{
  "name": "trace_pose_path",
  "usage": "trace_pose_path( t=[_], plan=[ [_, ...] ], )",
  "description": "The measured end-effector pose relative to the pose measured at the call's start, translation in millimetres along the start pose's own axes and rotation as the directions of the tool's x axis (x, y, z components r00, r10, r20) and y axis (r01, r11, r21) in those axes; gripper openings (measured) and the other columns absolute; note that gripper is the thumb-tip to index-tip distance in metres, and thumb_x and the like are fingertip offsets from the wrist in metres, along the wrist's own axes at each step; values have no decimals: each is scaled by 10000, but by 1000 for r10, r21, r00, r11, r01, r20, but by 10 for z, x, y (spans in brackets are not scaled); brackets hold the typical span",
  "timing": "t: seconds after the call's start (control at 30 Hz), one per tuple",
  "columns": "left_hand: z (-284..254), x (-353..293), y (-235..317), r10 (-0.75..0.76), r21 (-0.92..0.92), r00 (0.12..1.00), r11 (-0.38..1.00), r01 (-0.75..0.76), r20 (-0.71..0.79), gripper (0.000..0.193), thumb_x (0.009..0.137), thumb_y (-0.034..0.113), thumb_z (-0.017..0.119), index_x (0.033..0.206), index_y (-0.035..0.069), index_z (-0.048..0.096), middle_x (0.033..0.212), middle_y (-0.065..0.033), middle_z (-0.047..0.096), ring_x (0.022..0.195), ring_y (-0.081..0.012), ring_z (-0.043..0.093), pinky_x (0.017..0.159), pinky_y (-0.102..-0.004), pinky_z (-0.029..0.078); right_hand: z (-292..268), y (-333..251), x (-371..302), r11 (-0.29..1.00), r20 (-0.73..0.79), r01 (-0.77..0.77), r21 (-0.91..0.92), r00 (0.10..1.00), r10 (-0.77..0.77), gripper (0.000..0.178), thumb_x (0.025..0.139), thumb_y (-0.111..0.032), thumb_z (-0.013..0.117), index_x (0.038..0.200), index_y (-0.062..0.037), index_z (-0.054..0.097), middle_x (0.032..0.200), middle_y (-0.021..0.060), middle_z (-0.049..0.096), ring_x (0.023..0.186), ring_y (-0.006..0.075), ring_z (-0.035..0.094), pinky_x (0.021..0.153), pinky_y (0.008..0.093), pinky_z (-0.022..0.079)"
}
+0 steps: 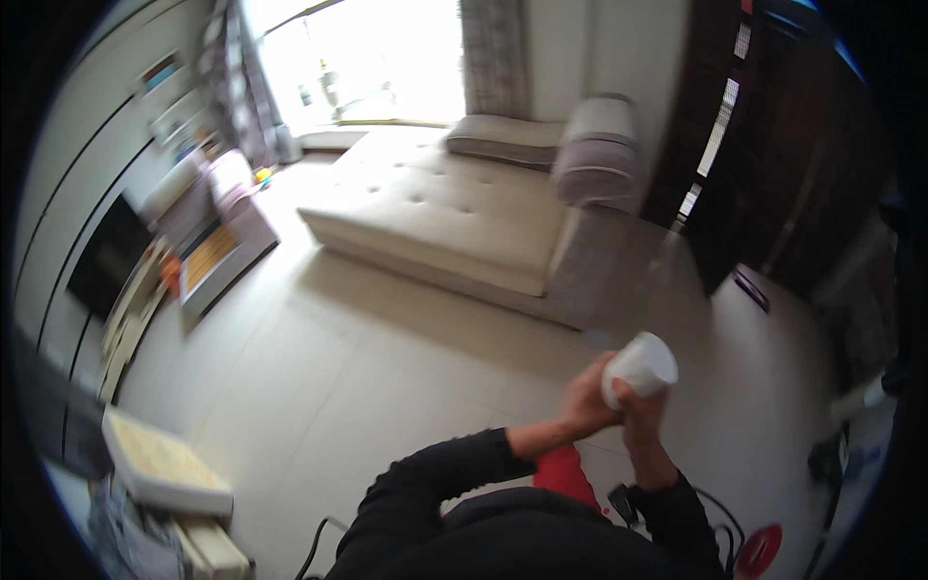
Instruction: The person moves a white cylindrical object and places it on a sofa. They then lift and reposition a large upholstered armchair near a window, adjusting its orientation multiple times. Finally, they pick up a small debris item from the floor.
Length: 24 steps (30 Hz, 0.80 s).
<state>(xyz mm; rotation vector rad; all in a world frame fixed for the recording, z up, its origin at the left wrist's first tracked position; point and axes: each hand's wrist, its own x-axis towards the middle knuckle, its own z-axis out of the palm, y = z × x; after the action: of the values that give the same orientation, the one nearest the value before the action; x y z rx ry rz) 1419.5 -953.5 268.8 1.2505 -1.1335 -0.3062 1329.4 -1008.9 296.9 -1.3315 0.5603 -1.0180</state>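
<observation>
I hold a smooth white cylinder (646, 363) tilted out in front of me, its round pale end facing up and right. My left hand (586, 398) is closed around its left side. Below it, my right hand (642, 410) grips the lower part, with the thumb pressed on the near side. The two hands touch each other, and some fingers are hidden behind the cylinder. What kind of thing it is I cannot make out; the picture is blurred there. Black sleeves cover both forearms.
A large cream tufted sofa (435, 208) stands ahead. Dark wooden doors (764, 126) are at the right. To the left are a lilac armchair (227, 261) and a low TV cabinet (130, 314). Black cables and a red round object (759, 551) lie near my right side.
</observation>
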Motion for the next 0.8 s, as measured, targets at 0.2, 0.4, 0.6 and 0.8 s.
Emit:
trace_pose_path(
  t=[0.2, 0.4, 0.6, 0.8],
  plan=[
    [-48, 1140, -898, -199, 128, 980, 971, 200, -23, 836, 599, 210, 803, 1282, 80, 339, 1099, -147, 542, 1026, -262, 544, 835, -380, 456, 11, 472, 1826, 1000, 269, -20, -5, 963, 20, 551, 629, -103, 745, 1123, -20, 514, 1025, 55, 583, 926, 149, 566, 824, 306, 456],
    [-527, 2430, -1647, -491, 260, 871, 840, 476, -10, 676, 705, 238, 746, 1277, 101, 413, 1088, -150, 573, 1002, -241, 569, 805, -347, 483, 103, 529, 4580, 952, 44, 304, -25, 952, -303, 623, 614, -129, 776, 1141, -35, 457, 1040, 76, 556, 943, 186, 552, 821, 335, 449],
    [-856, 2797, -2140, -577, 174, 805, 786, 593, -139, 416, 768, 166, 688, 1140, 62, 533, 937, -103, 629, 854, -174, 620, 722, -297, 509, 360, 828, 6292, 798, -35, 484, -358, 848, -530, 602, 595, -180, 767, 1076, -24, 440, 997, 141, 546, 916, 260, 557, 813, 367, 439],
    [-1104, 2884, -2555, -698, 37, 714, 713, 700, -53, 360, 794, 147, 659, 1114, 36, 538, 906, -97, 638, 809, -154, 626, 714, -281, 512, 245, 1832, 6766, 769, -85, 475, -428, 826, -558, 687, 573, -226, 750, 1140, -17, 424, 1042, 159, 531, 969, 307, 538, 845, 406, 420]
  ],
)
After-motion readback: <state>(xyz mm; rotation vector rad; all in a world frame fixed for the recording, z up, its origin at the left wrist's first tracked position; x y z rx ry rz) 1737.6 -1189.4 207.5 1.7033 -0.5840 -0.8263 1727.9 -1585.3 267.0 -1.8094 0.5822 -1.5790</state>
